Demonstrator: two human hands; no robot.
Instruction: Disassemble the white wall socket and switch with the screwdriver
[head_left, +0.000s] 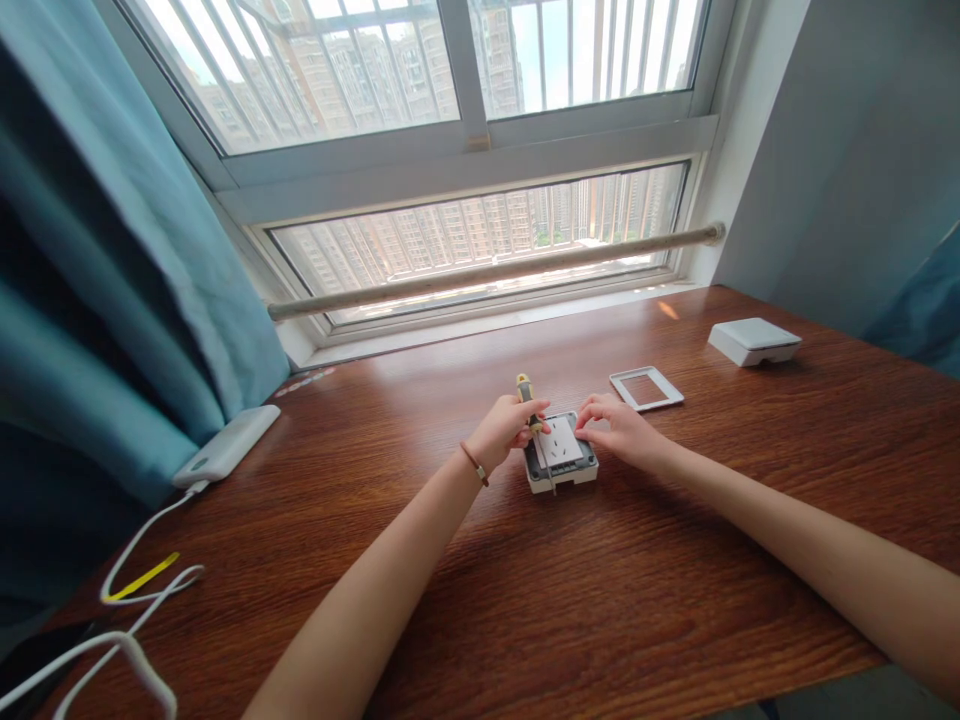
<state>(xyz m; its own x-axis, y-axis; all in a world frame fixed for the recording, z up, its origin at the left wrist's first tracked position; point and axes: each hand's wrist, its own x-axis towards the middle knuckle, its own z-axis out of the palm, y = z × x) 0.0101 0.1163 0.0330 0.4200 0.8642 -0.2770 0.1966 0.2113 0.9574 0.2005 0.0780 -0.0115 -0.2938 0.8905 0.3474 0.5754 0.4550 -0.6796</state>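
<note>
My left hand (510,428) is closed round the yellow and black handle of a screwdriver (525,388). Its thin shaft slants down across the front of a wall socket (561,446), past the near edge. The socket lies face up on the table, its white face set in a dark frame over a white box. At the right side of the socket is my right hand (611,428), fingers bent and fingertips at its edge; whether they pinch anything there is hidden. Just behind that hand lies a white cover frame (648,388) with a rectangular opening.
A white switch box (754,340) stands at the back right of the wooden table (420,560). To the left are a white power bank (229,445), its white cable (124,560) and a yellow strip (144,577). Blue curtain (150,220) hangs beside the barred window.
</note>
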